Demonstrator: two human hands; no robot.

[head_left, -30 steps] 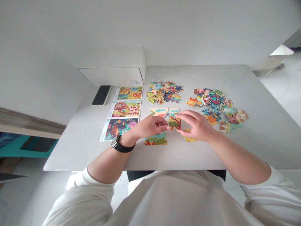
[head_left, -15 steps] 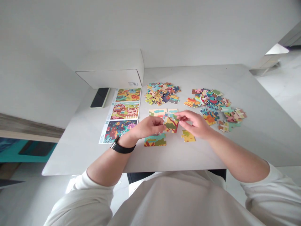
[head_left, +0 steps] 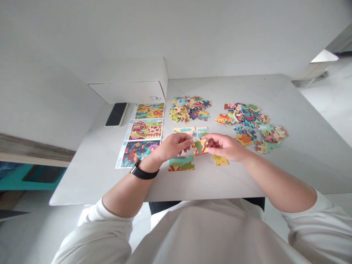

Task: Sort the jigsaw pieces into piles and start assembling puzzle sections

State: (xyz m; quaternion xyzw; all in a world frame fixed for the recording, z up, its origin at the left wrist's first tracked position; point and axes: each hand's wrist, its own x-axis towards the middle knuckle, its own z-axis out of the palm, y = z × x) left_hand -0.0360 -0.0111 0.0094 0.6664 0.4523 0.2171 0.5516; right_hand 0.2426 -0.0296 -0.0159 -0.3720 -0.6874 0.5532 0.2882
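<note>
A jigsaw puzzle piece (head_left: 200,146) with green, yellow and dark red patches is held up at a tilt over the table. My right hand (head_left: 224,146) pinches its right edge between thumb and fingers. My left hand (head_left: 176,146) is beside the left edge, its fingers loosely bent and seemingly off the piece. Joined pieces with a crocodile (head_left: 181,163) lie just below my left hand. Beyond the hands are pale pieces with a blue pond (head_left: 184,130) and a smaller pale piece (head_left: 202,129). One yellow piece (head_left: 220,160) lies near my right wrist.
One pile of puzzle pieces (head_left: 189,108) lies at the back middle, with a larger pile (head_left: 249,119) to the right. A picture sheet (head_left: 147,129) with three scenes lies at left, near a phone (head_left: 117,114). A white box (head_left: 128,91) stands against the wall.
The held puzzle piece has been turned, so its green patch now stands more upright. My right hand has closed on its right edge; my left fingers have loosened at the left edge.
</note>
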